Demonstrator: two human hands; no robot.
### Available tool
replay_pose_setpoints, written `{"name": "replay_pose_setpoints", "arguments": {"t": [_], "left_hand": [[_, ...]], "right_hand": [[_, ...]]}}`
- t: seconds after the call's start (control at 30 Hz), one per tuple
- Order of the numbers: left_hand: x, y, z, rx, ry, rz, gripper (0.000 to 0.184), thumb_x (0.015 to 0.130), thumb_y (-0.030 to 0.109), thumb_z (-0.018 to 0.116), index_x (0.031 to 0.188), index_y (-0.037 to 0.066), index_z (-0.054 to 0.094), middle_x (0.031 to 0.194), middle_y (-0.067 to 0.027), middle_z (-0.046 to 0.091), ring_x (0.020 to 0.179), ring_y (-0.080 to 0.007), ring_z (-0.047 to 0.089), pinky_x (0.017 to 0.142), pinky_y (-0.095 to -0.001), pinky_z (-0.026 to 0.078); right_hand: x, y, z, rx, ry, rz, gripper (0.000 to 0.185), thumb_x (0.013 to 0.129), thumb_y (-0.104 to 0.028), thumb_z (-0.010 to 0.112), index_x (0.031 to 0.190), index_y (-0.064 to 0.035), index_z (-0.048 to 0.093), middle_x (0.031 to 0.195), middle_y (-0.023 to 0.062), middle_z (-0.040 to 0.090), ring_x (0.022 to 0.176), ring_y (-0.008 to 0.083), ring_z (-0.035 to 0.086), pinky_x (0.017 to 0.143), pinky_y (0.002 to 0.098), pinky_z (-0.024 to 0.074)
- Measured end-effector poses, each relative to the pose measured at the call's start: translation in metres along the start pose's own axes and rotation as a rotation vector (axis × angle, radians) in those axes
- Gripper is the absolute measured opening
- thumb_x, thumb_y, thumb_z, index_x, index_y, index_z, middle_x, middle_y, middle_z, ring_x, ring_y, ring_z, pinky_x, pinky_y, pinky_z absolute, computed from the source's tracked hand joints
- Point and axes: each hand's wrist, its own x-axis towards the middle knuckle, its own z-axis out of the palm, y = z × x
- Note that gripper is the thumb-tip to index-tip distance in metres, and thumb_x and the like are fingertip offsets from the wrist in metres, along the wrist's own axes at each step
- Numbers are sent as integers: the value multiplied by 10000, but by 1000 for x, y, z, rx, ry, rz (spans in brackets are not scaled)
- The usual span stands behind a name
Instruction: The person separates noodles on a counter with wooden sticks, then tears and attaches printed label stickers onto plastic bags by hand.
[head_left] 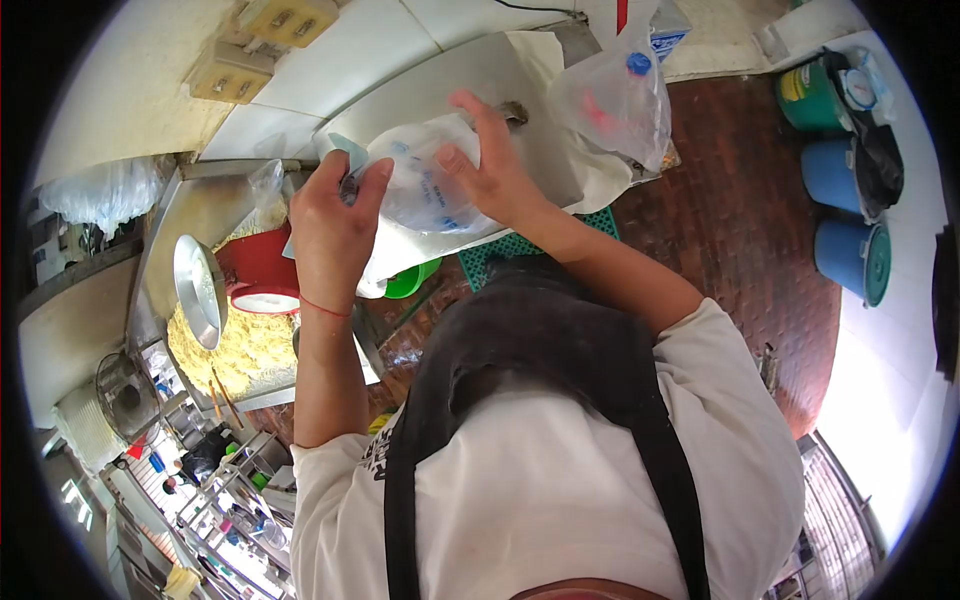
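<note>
A clear plastic bag (425, 190) with blue print lies bunched on the pale work surface, filled with something whitish. My left hand (335, 205) is at its left edge, thumb and fingers curled together on the plastic; a bluish flap (350, 150) shows just beyond the fingertips. On the bag's right side rests my right hand (490, 170), thumb apart from the stretched fingers. What the bag holds is too blurred to name.
Another plastic bag (620, 100) with a blue cap hangs over the right corner. To the left, a red container (258, 258) and a metal bowl (200, 290) stand over a tray of yellow shreds (235, 365). Blue bins (830, 175) line the right wall; a green bowl (408, 282) shows below.
</note>
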Motion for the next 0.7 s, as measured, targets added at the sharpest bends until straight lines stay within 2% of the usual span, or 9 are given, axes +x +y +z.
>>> {"name": "replay_pose_setpoints", "arguments": {"t": [0.07, 0.17, 0.27, 0.3, 0.37, 0.43, 0.5, 0.6, 0.7], "left_hand": [[1, -3, 2, 10, 23, 15, 314, 885, 222, 742, 818, -34, 573, 737, -233, 600, 647, -385, 575, 616, -416, 463], [0, -7, -11, 9, 41, -148, 259, 877, 194, 752, 855, -33, 629, 786, -219, 631, 682, -337, 614, 649, -390, 479], [2, 11, -20, -94, 95, -23, 225, 861, 176, 766, 919, -25, 682, 811, -190, 661, 698, -291, 638, 667, -365, 493], [2, 10, -15, -105, 122, 62, 222, 854, 164, 768, 969, -16, 709, 838, -165, 684, 712, -280, 645, 683, -345, 500], [2, 0, -10, -107, 56, 28, 222, 858, 159, 761, 990, -12, 712, 848, -165, 687, 721, -276, 650, 688, -344, 502], [3, -11, -3, -157, 84, 65, 221, 872, 163, 749, 981, -21, 695, 838, -167, 680, 715, -276, 645, 680, -349, 497], [3, -8, -9, -124, 89, 13, 213, 881, 163, 740, 956, -27, 679, 817, -164, 668, 696, -274, 628, 666, -350, 490], [8, -3, -14, -151, 128, -8, 202, 896, 160, 726, 917, -29, 660, 783, -160, 642, 666, -261, 601, 645, -349, 477], [10, -9, -16, -144, 195, 22, 179, 915, 156, 712, 909, -16, 664, 747, -133, 630, 648, -212, 584, 632, -325, 470]], "right_hand": [[-3, 6, 0, -59, -44, 49, 792, 950, -468, 645, 1495, 4, 316, 1462, 269, 402, 1375, 414, 369, 1142, 487, 306], [-5, 14, -2, -13, -13, -22, 754, 944, -432, 660, 1485, -11, 345, 1449, 265, 418, 1353, 413, 399, 1131, 489, 321], [6, -33, -47, -13, 48, -65, 653, 917, -347, 686, 1431, -29, 440, 1413, 236, 466, 1313, 403, 443, 1119, 485, 343], [12, -43, -63, -130, 91, -139, 613, 904, -321, 691, 1403, -38, 475, 1401, 227, 480, 1302, 398, 453, 1116, 483, 347], [16, -55, -94, -361, 177, -277, 538, 879, -270, 700, 1347, -56, 545, 1375, 208, 509, 1280, 390, 472, 1111, 477, 356], [32, -45, -131, -592, 345, -392, 526, 852, -232, 696, 1343, -100, 562, 1394, 173, 499, 1289, 394, 449, 1106, 534, 320], [45, -27, -168, -788, 399, -308, 468, 836, -228, 707, 1279, -102, 620, 1382, 169, 508, 1293, 378, 450, 1093, 542, 332], [44, 4, -186, -973, 252, -89, 439, 828, -232, 720, 1246, -117, 647, 1382, 171, 510, 1280, 380, 460, 1084, 529, 346], [43, 11, -183, -1035, 246, -61, 418, 824, -265, 734, 1209, -118, 663, 1372, 165, 519, 1258, 382, 473, 1067, 522, 365]]}}
